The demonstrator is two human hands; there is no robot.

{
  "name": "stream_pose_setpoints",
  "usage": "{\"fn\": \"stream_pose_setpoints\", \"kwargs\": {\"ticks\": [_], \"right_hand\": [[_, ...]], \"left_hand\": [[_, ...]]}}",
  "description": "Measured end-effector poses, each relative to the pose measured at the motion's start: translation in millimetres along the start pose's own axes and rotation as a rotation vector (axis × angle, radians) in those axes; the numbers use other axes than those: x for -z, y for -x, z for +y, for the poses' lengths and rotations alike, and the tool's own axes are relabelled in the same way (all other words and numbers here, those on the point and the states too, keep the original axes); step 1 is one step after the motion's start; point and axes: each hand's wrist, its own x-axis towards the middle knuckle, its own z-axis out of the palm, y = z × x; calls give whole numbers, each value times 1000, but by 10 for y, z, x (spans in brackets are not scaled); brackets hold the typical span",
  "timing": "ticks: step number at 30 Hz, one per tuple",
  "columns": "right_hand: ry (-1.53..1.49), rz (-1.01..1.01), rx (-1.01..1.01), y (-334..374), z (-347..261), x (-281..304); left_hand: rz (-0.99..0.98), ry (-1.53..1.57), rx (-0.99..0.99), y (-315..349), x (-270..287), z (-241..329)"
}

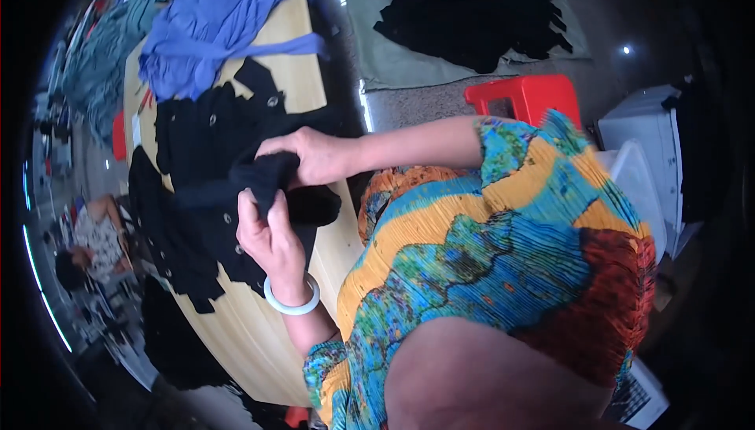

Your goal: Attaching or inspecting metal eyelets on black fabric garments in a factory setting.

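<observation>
Black cloth (263, 174) is bunched up between my two hands over the table. My left hand (270, 237), with a pale bangle (292, 295) on its wrist, pinches the near edge of this cloth between thumb and fingers. My right hand (318, 155) is closed round the upper right part of the same cloth. Under and beside them lie more black fabric pieces (189, 143), dotted with small silvery rings. How the held cloth joins the pieces below is hidden by its folds.
The pale wooden table (259, 359) carries a heap of blue-violet cloth (228, 13) at its far end. A red plastic stool (527, 96) and black fabric on a greenish sheet (393, 76) are on the floor. Another person (98, 237) sits at the left.
</observation>
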Motion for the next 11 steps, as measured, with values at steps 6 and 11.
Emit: {"fn": "stream_pose_setpoints", "kwargs": {"ticks": [6,11], "right_hand": [[-107,476,81,433,-825,1469],[-490,539,20,775,-1538,2664]], "left_hand": [[41,-55,-484,-275,-599,388],[-74,-55,-252,-410,-746,106]]}}
